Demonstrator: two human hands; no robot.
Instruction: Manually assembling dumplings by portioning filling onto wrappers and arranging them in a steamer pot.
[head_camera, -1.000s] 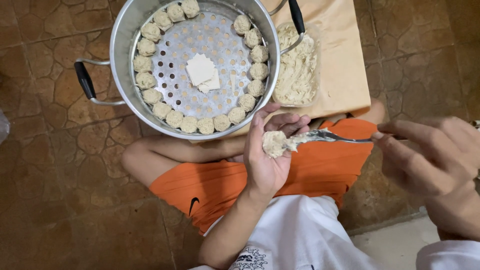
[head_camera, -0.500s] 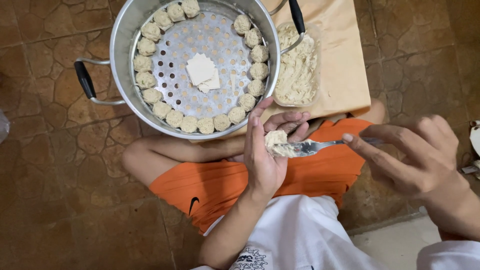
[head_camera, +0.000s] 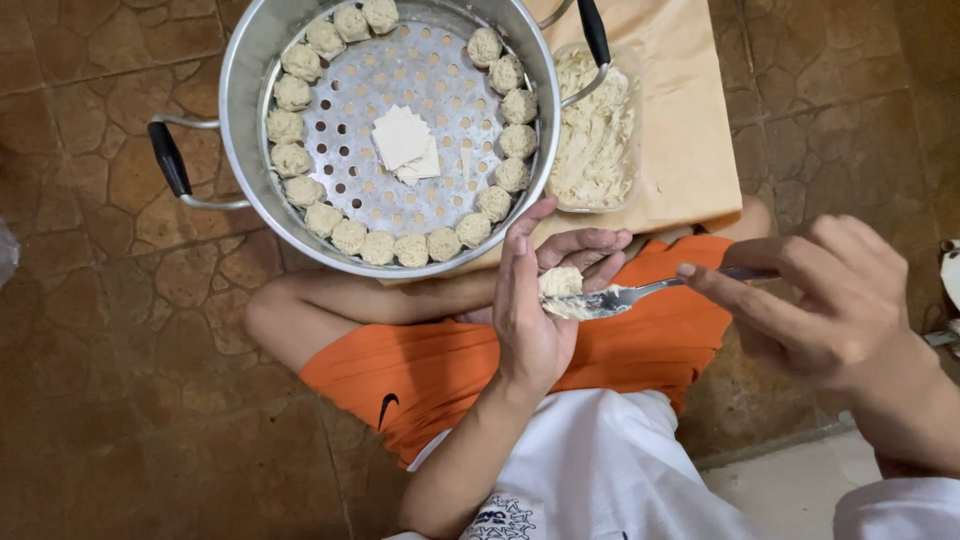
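- Since the steamer pot (head_camera: 250, 130) sits on the tiled floor (head_camera: 120, 400) just ahead of the person's crossed legs, with its near rim close to the working hands, the finished piece needs only a short reach; I judge it best to keep the work low over the lap.
- The pot's perforated tray (head_camera: 400, 190) carries a ring of shaped dumplings (head_camera: 380, 248) round its edge, with a gap at the far side and a small stack of square wrappers (head_camera: 403, 140) in the middle.
- Beside the pot's right handle, a clear tub of pale filling (head_camera: 595, 130) rests on brown paper (head_camera: 690, 130).
- The left hand (head_camera: 535, 310) is cupped, fingers curled round a half-made dumpling (head_camera: 560, 283), holding it upright over the orange shorts (head_camera: 440, 370). A loose, even squeeze would likely keep the wrapper from tearing.
- The right hand (head_camera: 830, 300) pinches the handle of a metal fork (head_camera: 625, 297) between thumb and fingers, its tines pressed against the filling. Light, flat strokes should pack it level.
- The dumpling looks pale, lumpy and soft, its top open.
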